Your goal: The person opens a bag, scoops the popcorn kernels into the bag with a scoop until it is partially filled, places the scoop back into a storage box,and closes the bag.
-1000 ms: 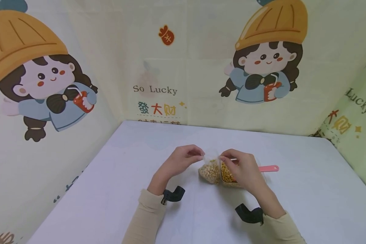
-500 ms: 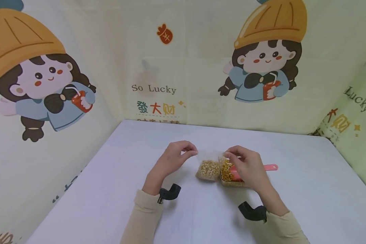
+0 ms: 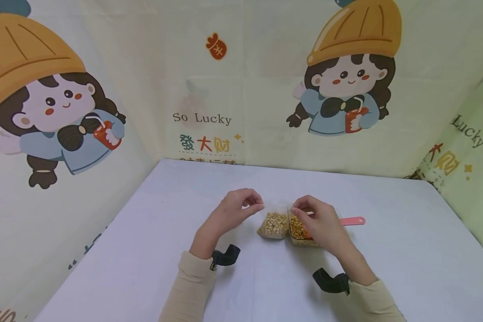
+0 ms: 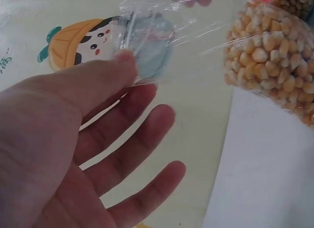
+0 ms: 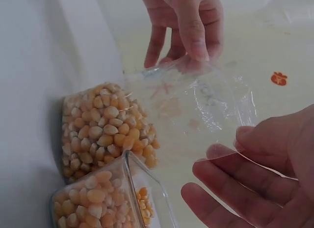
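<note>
A clear plastic zip bag [image 3: 274, 226], its lower part full of corn kernels [image 5: 105, 129], stands on the table between my hands. My left hand [image 3: 234, 212] pinches one upper corner of the bag between thumb and index finger; its other fingers spread loosely in the left wrist view. The opposite upper corner is pinched by my right hand [image 3: 324, 222]. Between them the film is stretched in a flat sheet above the kernels, with pale seal lines near the mouth. Close against the bag's right side is a clear box [image 3: 304, 243] of corn kernels, partly hidden by my right hand.
A pink scoop [image 3: 354, 221] lies in the box, its handle sticking out to the right. The white table [image 3: 145, 250] meets a printed cloth wall [image 3: 265, 103] at the back and sides. A black camera mount sits on each wrist.
The bag, slanted and bunched a second ago, now stands straighter with its top spread. Both hands first moved apart, then came slightly closer together, keeping hold of the corners.
</note>
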The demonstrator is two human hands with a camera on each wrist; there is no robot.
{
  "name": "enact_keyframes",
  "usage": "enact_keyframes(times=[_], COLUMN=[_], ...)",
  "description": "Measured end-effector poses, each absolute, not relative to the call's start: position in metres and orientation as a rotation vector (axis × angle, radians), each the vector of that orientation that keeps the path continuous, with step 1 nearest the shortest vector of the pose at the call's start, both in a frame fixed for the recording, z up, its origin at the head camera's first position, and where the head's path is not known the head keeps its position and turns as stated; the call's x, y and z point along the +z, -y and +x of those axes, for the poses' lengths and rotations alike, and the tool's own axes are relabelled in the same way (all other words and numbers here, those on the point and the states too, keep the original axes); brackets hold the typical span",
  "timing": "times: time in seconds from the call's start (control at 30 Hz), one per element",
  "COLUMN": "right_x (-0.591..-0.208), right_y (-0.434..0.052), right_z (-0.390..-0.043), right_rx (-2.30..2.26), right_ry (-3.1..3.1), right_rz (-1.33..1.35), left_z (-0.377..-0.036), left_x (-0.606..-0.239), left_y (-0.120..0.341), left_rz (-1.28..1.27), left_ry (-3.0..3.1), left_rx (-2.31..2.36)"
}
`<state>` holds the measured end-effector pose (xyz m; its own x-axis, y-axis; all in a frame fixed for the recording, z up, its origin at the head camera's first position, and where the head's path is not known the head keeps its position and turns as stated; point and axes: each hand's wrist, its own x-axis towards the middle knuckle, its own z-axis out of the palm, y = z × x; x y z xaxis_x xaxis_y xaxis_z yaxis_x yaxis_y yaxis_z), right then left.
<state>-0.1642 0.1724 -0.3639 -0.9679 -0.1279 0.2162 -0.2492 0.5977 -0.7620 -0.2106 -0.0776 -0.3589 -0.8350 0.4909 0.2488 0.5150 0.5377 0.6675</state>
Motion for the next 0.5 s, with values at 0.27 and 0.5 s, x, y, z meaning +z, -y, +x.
enact_keyframes(times=[0.27,0.5], right_x=[-0.3644,-0.3631], right_y=[-0.1719,-0.1719], right_z=[-0.1636,-0.1628], right_rx=[1.255,1.237], right_ry=[2.677,2.642], right_rz=[0.291,0.32], left_z=[-0.2102,-0.2075], left_x=[-0.3603,-0.3547], left_y=[0.0764,0.0774], left_rz=[-0.891,-0.898], left_ry=[2.647,2.653], left_rx=[-1.154,-1.066])
